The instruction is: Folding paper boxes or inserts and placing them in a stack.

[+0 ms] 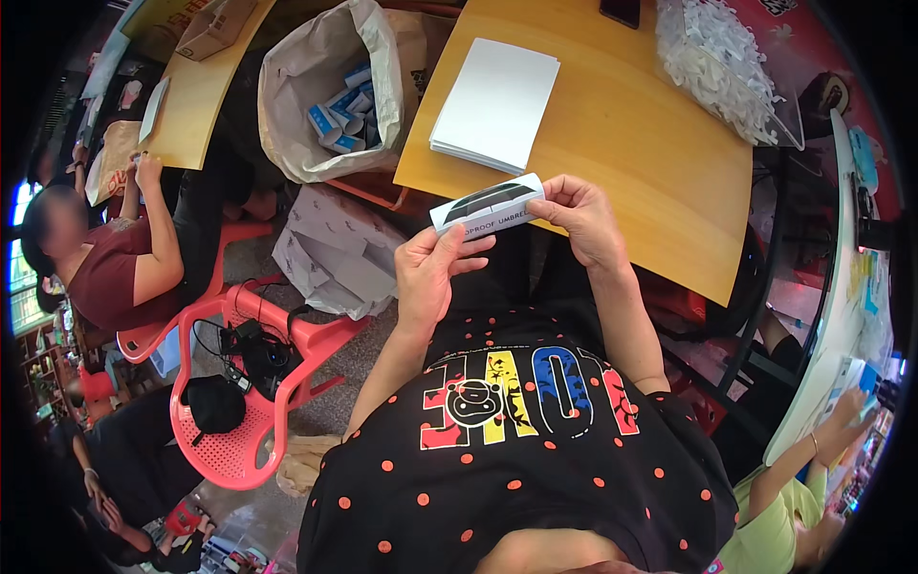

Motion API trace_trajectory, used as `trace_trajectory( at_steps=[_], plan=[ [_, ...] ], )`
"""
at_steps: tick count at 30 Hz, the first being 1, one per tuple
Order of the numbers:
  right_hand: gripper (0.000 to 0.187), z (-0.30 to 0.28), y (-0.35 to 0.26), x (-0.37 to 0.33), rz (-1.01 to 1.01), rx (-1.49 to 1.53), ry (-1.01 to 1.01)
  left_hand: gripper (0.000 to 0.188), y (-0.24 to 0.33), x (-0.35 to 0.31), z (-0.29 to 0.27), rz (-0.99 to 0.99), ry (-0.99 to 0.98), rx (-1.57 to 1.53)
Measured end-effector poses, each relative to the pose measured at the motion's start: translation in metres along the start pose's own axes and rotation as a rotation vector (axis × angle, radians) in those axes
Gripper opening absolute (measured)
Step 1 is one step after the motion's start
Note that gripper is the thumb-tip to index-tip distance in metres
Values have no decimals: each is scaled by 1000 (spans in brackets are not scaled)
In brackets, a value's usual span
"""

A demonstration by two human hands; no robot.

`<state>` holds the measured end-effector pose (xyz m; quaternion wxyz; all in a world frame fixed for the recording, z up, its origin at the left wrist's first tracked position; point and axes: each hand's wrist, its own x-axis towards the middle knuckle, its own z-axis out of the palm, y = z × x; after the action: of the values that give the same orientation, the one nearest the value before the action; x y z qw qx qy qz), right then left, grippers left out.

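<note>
A white rolled paper sleeve, with a dark domed picture and lettering printed on it, is held level in front of my chest by both hands. My left hand pinches its left end from below, thumb on the near side and fingers partly extended. At the other end, my right hand grips it between thumb and curled fingers. Just beyond, a stack of white paper sheets lies on the yellow table. Left of the table, a big whitish sack holds several blue-and-white paper rolls.
A clear bag of white pieces and a dark phone lie on the table's far side. At left stands a red plastic chair with cables and a black cap. A seated person works farther left; another sits at lower right.
</note>
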<state>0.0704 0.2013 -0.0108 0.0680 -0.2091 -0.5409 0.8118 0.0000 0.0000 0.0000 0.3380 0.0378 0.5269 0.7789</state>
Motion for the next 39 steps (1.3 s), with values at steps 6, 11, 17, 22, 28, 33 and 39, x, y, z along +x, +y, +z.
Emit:
trace_trajectory(
  at_steps=[6,11,17,22,28,33,39],
  plan=[
    [13,-4,7,-2,19,12,3,27,-2,-2,1,53,14,45],
    [10,-5,11,-1,2,-13,8,26,-5,-1,1,78,24,48],
    [12,-3,8,-1,29,2,30,26,-9,3,-2,68,12,12],
    [10,-6,12,1,15,-20,19,28,-13,6,-10,-58,-45,-167],
    [8,-5,12,0,19,-28,21,31,-14,9,-14,-170,-117,-283],
    [10,-4,12,-2,46,-42,-5,33,-18,9,-14,-80,-129,-172],
    [13,8,7,-6,149,92,-39,32,-23,8,-15,-15,-92,-45]
  ],
)
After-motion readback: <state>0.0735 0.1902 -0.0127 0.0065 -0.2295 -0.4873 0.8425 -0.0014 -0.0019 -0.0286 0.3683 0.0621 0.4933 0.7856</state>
